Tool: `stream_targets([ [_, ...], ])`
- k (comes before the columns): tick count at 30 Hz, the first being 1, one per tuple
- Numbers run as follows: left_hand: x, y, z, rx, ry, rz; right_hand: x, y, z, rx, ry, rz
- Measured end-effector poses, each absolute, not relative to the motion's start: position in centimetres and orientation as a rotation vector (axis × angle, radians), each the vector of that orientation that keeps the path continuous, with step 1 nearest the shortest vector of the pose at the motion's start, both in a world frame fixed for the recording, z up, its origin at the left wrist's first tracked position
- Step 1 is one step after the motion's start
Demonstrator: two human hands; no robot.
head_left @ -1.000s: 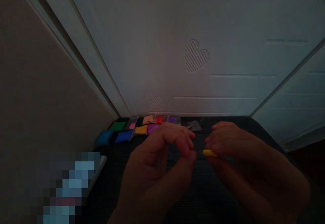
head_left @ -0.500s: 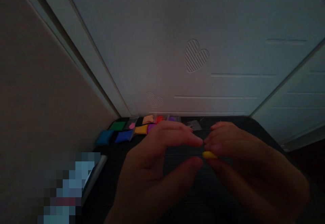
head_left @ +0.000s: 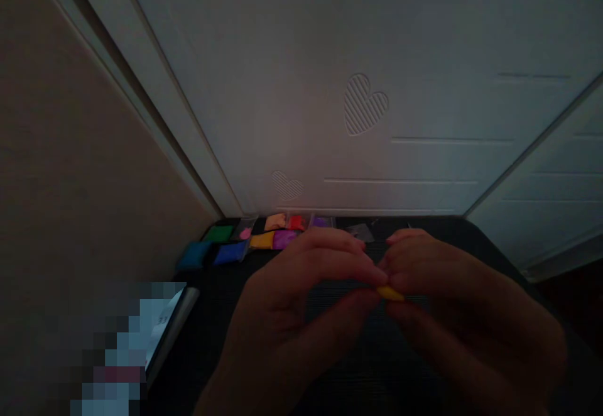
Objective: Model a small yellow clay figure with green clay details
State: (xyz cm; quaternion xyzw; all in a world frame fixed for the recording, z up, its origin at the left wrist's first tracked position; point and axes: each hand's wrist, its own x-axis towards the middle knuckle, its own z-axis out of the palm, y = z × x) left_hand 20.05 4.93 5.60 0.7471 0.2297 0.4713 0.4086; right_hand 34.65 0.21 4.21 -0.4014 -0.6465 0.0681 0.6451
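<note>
A small, elongated piece of yellow modelling clay (head_left: 391, 293) is held above the dark table, between both hands. My right hand (head_left: 471, 315) pinches it between thumb and fingers. My left hand (head_left: 301, 315) closes thumb and index fingertip on the clay's left end, with an open gap between its thumb and index finger further back. The fingertips of the two hands meet over the clay and hide part of it. The light is dim.
Small packets of coloured clay lie at the table's back left, among them a green packet (head_left: 220, 234), a blue packet (head_left: 230, 252) and a yellow packet (head_left: 262, 240). A clear bag (head_left: 360, 233) lies behind my hands. A partly pixelated screen device (head_left: 164, 328) stands left. A white panel (head_left: 282, 89) rises behind.
My left thumb and index finger have come together onto the clay's left end, where they were apart before. The clay has tipped slightly, its right end lower. My right hand keeps its pinch.
</note>
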Motion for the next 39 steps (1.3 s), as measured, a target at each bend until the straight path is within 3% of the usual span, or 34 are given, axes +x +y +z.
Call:
stream_targets([
  [10,20.1,4.8,5.6,1.826,0.592,1.174,34.5,0.3,4.2,-0.920,-1.459,0.185],
  [17,20.4,4.9,5.6,1.791,0.626,1.187,36.3,0.7,4.8,-0.913,-1.738,0.117],
  [39,21.0,5.0,4.9,1.618,0.595,1.208,35.3,1.0,3.9,-0.893,-1.632,0.083],
])
